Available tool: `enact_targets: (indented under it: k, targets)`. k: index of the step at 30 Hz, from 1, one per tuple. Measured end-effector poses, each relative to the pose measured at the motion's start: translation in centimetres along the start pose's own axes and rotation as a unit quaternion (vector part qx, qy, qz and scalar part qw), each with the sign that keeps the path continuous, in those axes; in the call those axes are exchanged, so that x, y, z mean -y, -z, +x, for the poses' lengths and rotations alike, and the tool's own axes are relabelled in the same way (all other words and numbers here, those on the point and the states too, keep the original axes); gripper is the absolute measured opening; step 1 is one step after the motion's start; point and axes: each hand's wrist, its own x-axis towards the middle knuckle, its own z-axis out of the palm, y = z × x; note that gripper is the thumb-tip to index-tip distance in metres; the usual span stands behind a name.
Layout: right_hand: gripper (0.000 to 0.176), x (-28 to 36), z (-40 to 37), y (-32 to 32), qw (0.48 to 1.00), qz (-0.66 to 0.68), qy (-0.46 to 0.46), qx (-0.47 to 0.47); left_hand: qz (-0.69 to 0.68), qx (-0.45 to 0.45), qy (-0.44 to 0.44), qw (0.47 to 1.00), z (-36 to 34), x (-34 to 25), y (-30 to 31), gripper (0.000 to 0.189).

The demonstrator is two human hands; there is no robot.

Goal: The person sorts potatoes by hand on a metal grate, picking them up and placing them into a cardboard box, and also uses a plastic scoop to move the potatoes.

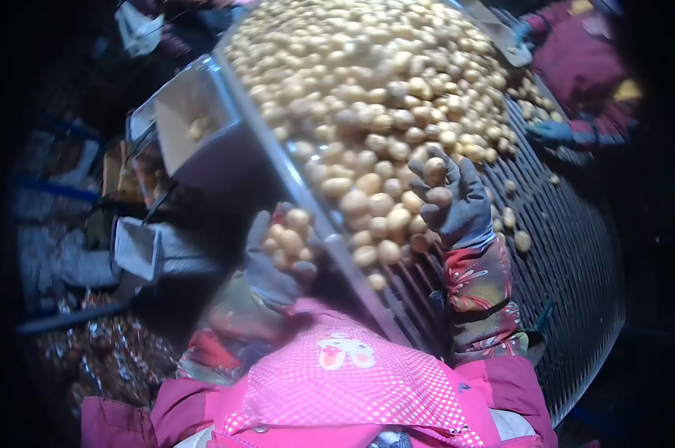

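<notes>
Small round potatoes [382,97] lie in a thick heap on a slatted sorting table [569,246]. My left hand [266,261], in a grey glove, is left of the table's metal edge and cups several potatoes [289,239] in its palm. Over the near right side of the heap, my right hand [460,201] is turned palm up in a grey glove. Its fingers curl around two potatoes [435,172], one darker than the other. Loose potatoes [522,241] rest on the slats beside my right wrist.
A white bin [192,123] with a few potatoes inside hangs at the table's left edge. Below it is a smaller pale container [137,250]. Across the table at upper right, a person in a maroon sleeve [587,60] reaches in with blue-gloved hands [550,131].
</notes>
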Motion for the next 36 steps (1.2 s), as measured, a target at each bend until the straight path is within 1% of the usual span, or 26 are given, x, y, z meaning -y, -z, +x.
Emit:
enact_targets:
  k: [1,2,3,5,6,7,8,10,11,12,15,16,17,19,20,21,23,24,26,27,29,31,33,34,35,36]
  targets:
    - [0.054,-1.6,1.1,-1.3,1.0,0.015,-0.02,0.007,-0.007,0.023,-0.025,0.999,-1.7,-1.6,0.8,0.034]
    - [0.057,-2.9,2.5,-2.1,0.998,-0.015,-0.052,0.041,-0.037,0.049,-0.029,0.998,-3.4,-3.3,2.1,0.036]
    - [0.057,-4.8,4.0,-2.8,0.996,-0.045,-0.058,0.043,-0.046,0.048,-0.053,0.996,-4.9,-4.8,3.1,0.035]
    - [0.06,-8.3,7.0,-5.2,0.99,-0.079,-0.115,0.024,-0.064,0.041,-0.111,0.991,-8.6,-8.1,5.0,0.035]
    - [0.057,-10.0,9.8,-4.5,0.979,-0.071,-0.169,0.092,-0.071,0.007,-0.13,0.989,-10.7,-10.2,6.3,0.033]
    - [0.05,-12.7,10.6,-8.5,0.972,-0.185,-0.135,-0.045,-0.059,-0.049,-0.162,0.984,-12.8,-11.9,7.1,0.031]
    - [0.045,-15.2,12.5,-9.0,0.929,-0.362,-0.069,0.029,-0.045,-0.055,-0.188,0.98,-14.5,-13.5,8.2,0.029]
    - [0.036,-20.2,16.9,-11.7,0.954,-0.236,-0.18,0.042,-0.047,-0.088,-0.236,0.967,-17.9,-16.0,9.6,0.028]
    - [0.032,-22.8,19.1,-13.2,0.955,-0.177,-0.236,0.039,-0.06,-0.113,-0.255,0.958,-19.6,-17.1,10.2,0.027]
    - [0.034,-25.4,20.9,-14.9,0.933,-0.271,-0.215,0.1,-0.073,-0.138,-0.272,0.949,-20.9,-18.2,10.6,0.027]
    - [0.037,-32.5,24.9,-20.5,0.881,-0.238,-0.304,0.275,-0.12,-0.208,-0.315,0.918,-23.3,-20.3,11.1,0.028]
    - [0.038,-34.8,24.2,-24.8,0.879,-0.23,-0.32,0.268,-0.112,-0.235,-0.35,0.9,-23.5,-20.5,11.2,0.031]
    - [0.039,-36.4,24.4,-27.5,0.877,-0.221,-0.335,0.263,-0.036,-0.232,-0.383,0.893,-23.6,-20.9,12.0,0.031]
    - [0.039,-38.6,27.2,-28.2,0.883,-0.29,-0.314,0.194,0.119,-0.227,-0.434,0.864,-23.3,-21.6,14.0,0.031]
    - [0.038,-38.8,28.3,-27.6,0.869,-0.349,-0.284,0.205,-0.085,-0.208,-0.377,0.899,-23.4,-22.0,13.1,0.031]
    - [0.037,-39.1,29.3,-27.0,0.851,-0.407,-0.254,0.213,-0.111,-0.219,-0.375,0.894,-23.2,-22.8,12.1,0.03]
    - [0.034,-36.2,31.5,-23.4,0.755,-0.551,-0.146,0.323,-0.158,-0.238,-0.371,0.883,-22.0,-23.9,9.9,0.03]
    - [0.031,-34.4,33.0,-21.1,0.662,-0.645,-0.04,0.38,-0.145,-0.227,-0.373,0.888,-21.4,-24.3,9.9,0.031]
    - [0.025,-31.2,34.1,-17.3,0.659,-0.664,0.011,0.353,-0.125,-0.182,-0.379,0.899,-19.7,-25.6,9.6,0.031]
    - [0.022,-29.7,34.1,-15.8,0.756,-0.593,-0.047,0.275,-0.112,-0.163,-0.378,0.905,-18.7,-26.5,9.2,0.031]
    - [0.02,-26.2,35.7,-12.3,0.717,-0.673,0.001,0.184,-0.103,-0.179,-0.385,0.9,-15.9,-28.2,7.9,0.031]
    - [0.02,-23.3,36.4,-10.6,0.644,-0.753,0.078,0.111,-0.085,-0.175,-0.382,0.903,-13.0,-30.2,6.3,0.031]
    - [0.022,-21.0,35.5,-14.4,0.523,-0.831,0.181,0.064,-0.066,-0.143,-0.378,0.912,-10.1,-32.6,4.8,0.031]
    - [0.025,-20.2,36.2,-13.2,0.472,-0.836,0.265,0.094,-0.045,-0.11,-0.378,0.918,-8.8,-33.8,4.6,0.033]
    - [0.028,-20.2,36.5,-13.0,0.435,-0.841,0.313,0.07,-0.056,-0.096,-0.381,0.918,-7.4,-35.1,3.7,0.034]
    - [0.032,-20.1,36.6,-13.3,0.406,-0.851,0.325,0.07,-0.068,-0.084,-0.381,0.918,-6.1,-36.3,2.9,0.035]
